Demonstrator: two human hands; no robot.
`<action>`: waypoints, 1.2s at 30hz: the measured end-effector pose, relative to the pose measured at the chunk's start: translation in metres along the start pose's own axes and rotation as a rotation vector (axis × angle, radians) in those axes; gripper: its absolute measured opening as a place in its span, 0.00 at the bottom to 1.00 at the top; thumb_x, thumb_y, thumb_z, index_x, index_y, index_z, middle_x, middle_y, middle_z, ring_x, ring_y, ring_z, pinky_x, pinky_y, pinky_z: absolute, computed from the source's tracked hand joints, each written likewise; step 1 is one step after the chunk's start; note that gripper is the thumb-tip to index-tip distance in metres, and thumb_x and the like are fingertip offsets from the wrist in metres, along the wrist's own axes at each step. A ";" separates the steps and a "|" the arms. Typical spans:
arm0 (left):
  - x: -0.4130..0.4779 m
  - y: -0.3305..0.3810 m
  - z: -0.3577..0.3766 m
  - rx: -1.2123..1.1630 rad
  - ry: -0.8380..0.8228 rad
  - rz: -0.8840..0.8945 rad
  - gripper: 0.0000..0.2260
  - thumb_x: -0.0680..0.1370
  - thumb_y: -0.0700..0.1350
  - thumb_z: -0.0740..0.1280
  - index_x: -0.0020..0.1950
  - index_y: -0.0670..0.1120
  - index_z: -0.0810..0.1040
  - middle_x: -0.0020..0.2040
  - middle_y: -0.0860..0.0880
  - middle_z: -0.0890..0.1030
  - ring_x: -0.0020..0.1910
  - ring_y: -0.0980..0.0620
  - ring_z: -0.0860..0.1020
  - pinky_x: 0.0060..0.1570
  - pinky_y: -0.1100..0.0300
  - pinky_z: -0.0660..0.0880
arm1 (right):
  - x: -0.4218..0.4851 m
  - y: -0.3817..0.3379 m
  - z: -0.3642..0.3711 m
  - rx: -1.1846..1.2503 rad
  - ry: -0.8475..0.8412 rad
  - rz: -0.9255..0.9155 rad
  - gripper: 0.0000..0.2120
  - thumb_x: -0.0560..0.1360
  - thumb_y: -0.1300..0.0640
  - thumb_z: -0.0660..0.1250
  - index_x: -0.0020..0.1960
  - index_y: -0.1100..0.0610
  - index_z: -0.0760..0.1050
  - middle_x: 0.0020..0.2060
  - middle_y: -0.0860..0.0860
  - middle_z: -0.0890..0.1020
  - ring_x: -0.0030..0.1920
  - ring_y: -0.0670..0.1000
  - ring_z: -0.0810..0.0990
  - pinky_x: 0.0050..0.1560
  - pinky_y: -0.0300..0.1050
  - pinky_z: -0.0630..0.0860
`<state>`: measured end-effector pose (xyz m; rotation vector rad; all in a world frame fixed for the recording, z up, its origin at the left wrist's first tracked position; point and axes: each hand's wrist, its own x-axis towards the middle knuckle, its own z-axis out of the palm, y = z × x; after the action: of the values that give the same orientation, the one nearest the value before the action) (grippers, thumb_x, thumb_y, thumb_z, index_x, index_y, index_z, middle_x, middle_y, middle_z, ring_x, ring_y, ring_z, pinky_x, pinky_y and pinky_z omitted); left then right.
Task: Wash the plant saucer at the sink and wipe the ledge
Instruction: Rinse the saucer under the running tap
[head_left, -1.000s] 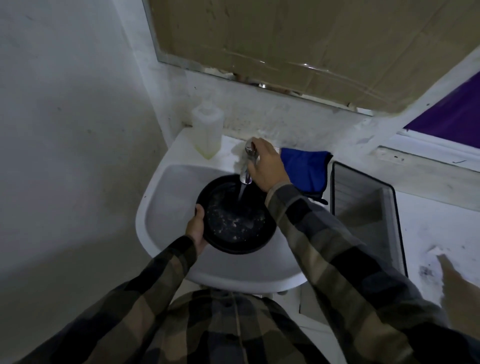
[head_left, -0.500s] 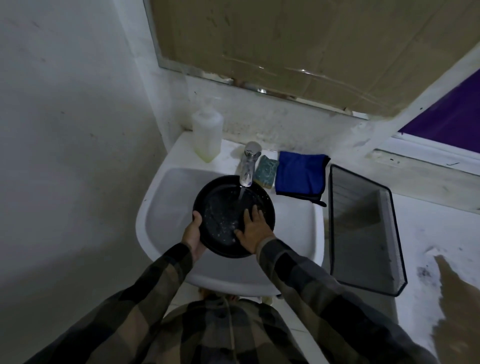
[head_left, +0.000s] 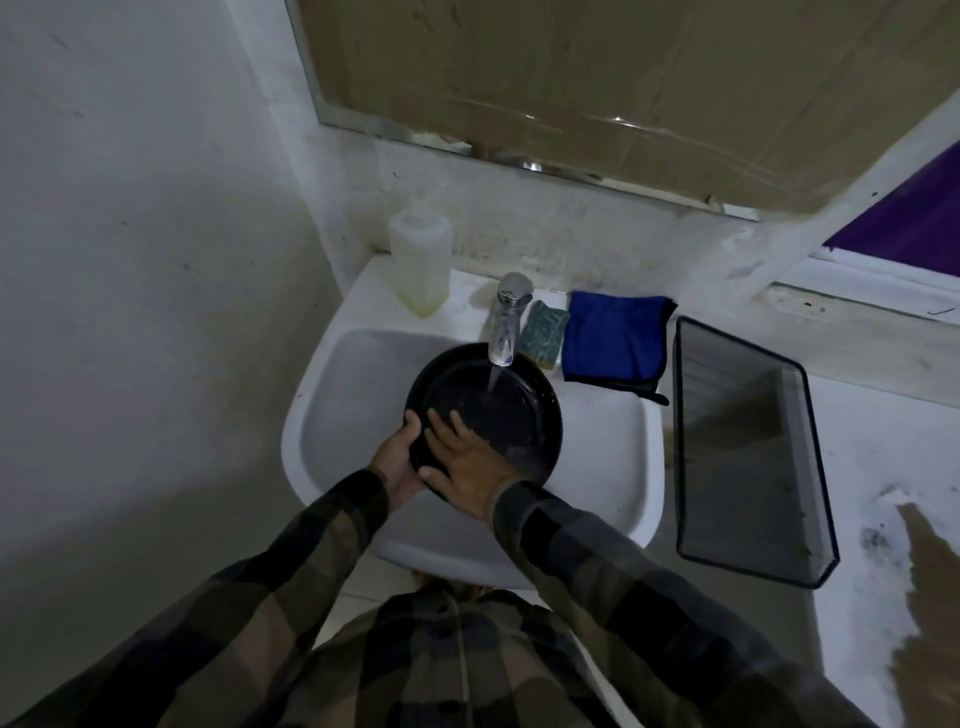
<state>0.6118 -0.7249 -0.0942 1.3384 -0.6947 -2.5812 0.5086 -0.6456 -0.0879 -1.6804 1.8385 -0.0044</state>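
Note:
A round black plant saucer (head_left: 511, 410) is held over the white sink (head_left: 358, 395) under the chrome tap (head_left: 509, 317), and water runs onto it. My left hand (head_left: 397, 457) grips the saucer's near left rim, thumb on top. My right hand (head_left: 465, 460) lies flat inside the saucer with straight, spread fingers pressing on its wet bottom. A green sponge (head_left: 544, 332) and a folded blue cloth (head_left: 615, 335) lie on the sink's back ledge, right of the tap.
A translucent soap bottle (head_left: 420, 260) stands at the sink's back left corner. A black mesh bin (head_left: 748, 447) sits right of the sink. White walls close in at left and behind, with a cardboard-covered mirror (head_left: 623, 78) above.
My right hand left the tap handle, came down into the saucer and slid toward its left side. Water keeps running. My left hand keeps its hold on the rim.

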 end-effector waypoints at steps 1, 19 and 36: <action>-0.002 0.003 0.000 0.010 0.010 0.004 0.27 0.81 0.61 0.48 0.68 0.45 0.71 0.65 0.42 0.75 0.56 0.46 0.77 0.51 0.48 0.75 | -0.009 0.004 0.003 -0.007 -0.024 -0.043 0.31 0.80 0.41 0.45 0.77 0.57 0.51 0.77 0.51 0.45 0.77 0.56 0.41 0.76 0.53 0.48; -0.014 0.013 -0.010 0.248 0.216 0.102 0.24 0.78 0.63 0.55 0.66 0.50 0.73 0.62 0.45 0.77 0.55 0.42 0.78 0.53 0.44 0.77 | -0.006 0.052 -0.014 -0.110 -0.037 0.209 0.33 0.81 0.42 0.49 0.77 0.59 0.44 0.77 0.55 0.42 0.77 0.56 0.42 0.75 0.50 0.45; -0.013 0.011 0.012 0.103 0.178 -0.012 0.27 0.81 0.59 0.47 0.71 0.44 0.68 0.67 0.42 0.73 0.66 0.41 0.71 0.55 0.49 0.71 | -0.054 0.072 -0.005 1.545 0.356 0.740 0.26 0.71 0.76 0.58 0.65 0.57 0.66 0.60 0.60 0.74 0.53 0.62 0.75 0.54 0.58 0.76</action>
<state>0.6087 -0.7260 -0.0741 1.5843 -0.7992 -2.4259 0.4413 -0.5863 -0.0894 0.0812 1.6830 -1.1247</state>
